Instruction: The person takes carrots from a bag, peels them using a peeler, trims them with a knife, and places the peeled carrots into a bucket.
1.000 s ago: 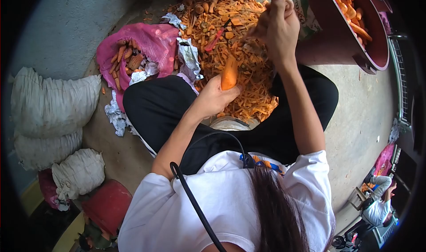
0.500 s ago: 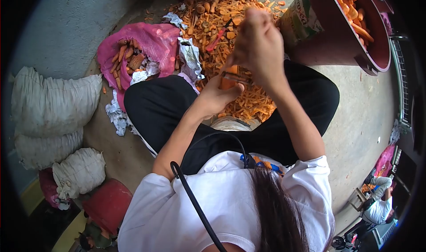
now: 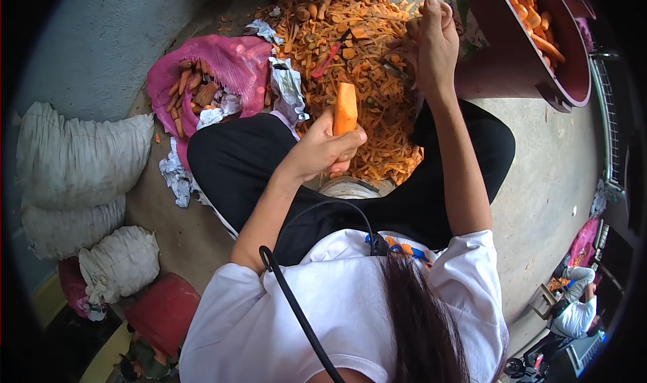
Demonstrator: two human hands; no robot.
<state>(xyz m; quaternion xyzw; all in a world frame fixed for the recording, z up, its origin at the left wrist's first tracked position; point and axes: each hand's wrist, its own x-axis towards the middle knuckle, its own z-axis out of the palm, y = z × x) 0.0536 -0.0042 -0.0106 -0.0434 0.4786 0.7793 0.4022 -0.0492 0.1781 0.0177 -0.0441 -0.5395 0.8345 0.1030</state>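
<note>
My left hand [image 3: 325, 147] is wrapped around a peeled carrot [image 3: 346, 108], whose bright orange end points up and away from me. Off to the right, my right hand [image 3: 438, 42] is a fist gripping a peeler [image 3: 396, 69]; the tool is blurred and partly hidden, apart from the carrot. Beneath both hands spreads a heap of orange peelings [image 3: 384, 147]. A knife with a red handle [image 3: 326, 61] lies on the heap.
A large maroon bin [image 3: 512, 66] with peeled carrots stands at the right. Left of the peelings, an open pink mesh sack [image 3: 236, 59] contains unpeeled carrots. White sacks [image 3: 84, 154] and a red container [image 3: 162, 309] are further left. Another person [image 3: 573, 315] sits far right.
My right hand has moved away from the carrot, up and to the right toward the bin. The carrot, still in my left hand, now shows its upper length uncovered.
</note>
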